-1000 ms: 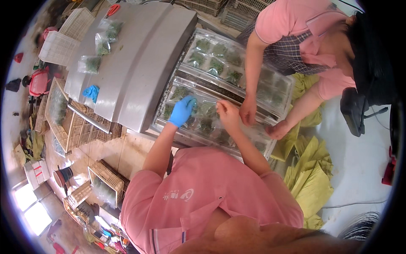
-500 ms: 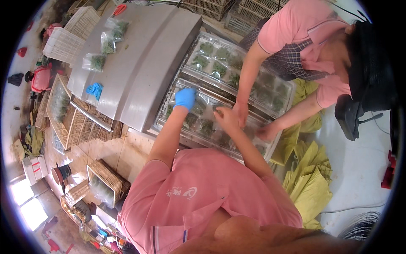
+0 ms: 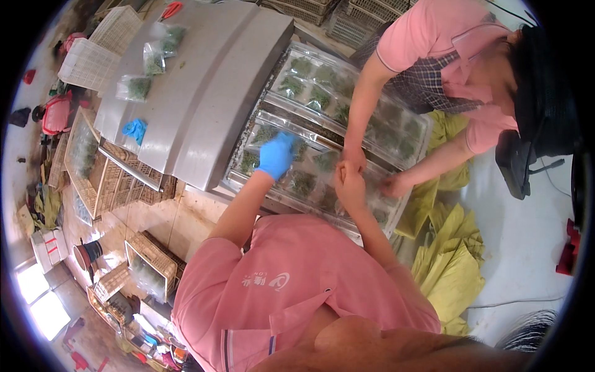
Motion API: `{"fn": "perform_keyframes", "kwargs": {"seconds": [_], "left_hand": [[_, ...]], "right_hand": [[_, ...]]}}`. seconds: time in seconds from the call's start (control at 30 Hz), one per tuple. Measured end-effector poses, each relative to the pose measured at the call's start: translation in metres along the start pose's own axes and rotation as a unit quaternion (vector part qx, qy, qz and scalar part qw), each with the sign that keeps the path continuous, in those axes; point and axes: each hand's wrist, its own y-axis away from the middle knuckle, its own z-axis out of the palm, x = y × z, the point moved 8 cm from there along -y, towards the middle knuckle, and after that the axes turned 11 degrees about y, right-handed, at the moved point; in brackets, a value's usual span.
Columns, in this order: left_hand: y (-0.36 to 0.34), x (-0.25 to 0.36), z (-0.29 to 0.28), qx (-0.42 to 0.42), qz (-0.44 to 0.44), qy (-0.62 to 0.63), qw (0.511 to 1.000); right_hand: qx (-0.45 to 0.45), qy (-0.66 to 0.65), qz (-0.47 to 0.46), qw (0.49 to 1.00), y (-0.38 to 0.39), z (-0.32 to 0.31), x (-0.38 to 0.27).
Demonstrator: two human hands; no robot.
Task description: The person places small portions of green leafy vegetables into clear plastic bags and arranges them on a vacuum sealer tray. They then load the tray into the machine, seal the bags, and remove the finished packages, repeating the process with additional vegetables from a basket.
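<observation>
The left hand (image 3: 276, 155), in a blue glove, lies flat with its fingers spread on a clear bag of greens (image 3: 266, 139) in the sealing tray (image 3: 248, 186), holding nothing. The bare right hand (image 3: 350, 186) rests on another clear bag (image 3: 322, 162) just beside it; I cannot tell whether its fingers pinch the film. A co-worker's hand (image 3: 354, 156) touches the tray right above those fingers.

Spare blue glove (image 3: 134, 129) on grey lid (image 3: 186, 93); white crates (image 3: 102, 43) beyond; yellow bags (image 3: 452, 260) right.
</observation>
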Motion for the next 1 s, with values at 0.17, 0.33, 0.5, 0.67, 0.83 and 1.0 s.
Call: {"fn": "perform_keyframes", "kwargs": {"seconds": [0.17,0.33,0.5,0.67,0.83,1.0], "left_hand": [[0.040,0.047,0.015,-0.023,0.192,0.223,0.955],[0.040,0.022,0.031,-0.057,0.046,0.417,0.906],[0.038,0.001,0.061,-0.088,-0.015,0.447,0.890],[0.024,-0.014,0.076,-0.040,-0.041,0.221,0.974],[0.001,0.022,0.076,-0.096,-0.044,0.003,0.994],[-0.029,0.024,0.102,-0.050,0.035,-0.009,0.998]], "right_hand": [[-0.047,-0.153,0.051,0.986,-0.018,0.000,0.009],[-0.163,-0.523,0.157,0.822,-0.018,0.008,0.019],[-0.131,-0.401,0.174,0.890,-0.006,0.036,0.038],[-0.076,-0.254,0.202,0.943,0.004,0.062,0.063],[-0.041,-0.035,0.047,0.997,0.004,0.067,0.055],[-0.066,0.077,0.110,0.989,-0.003,0.067,0.077]]}}
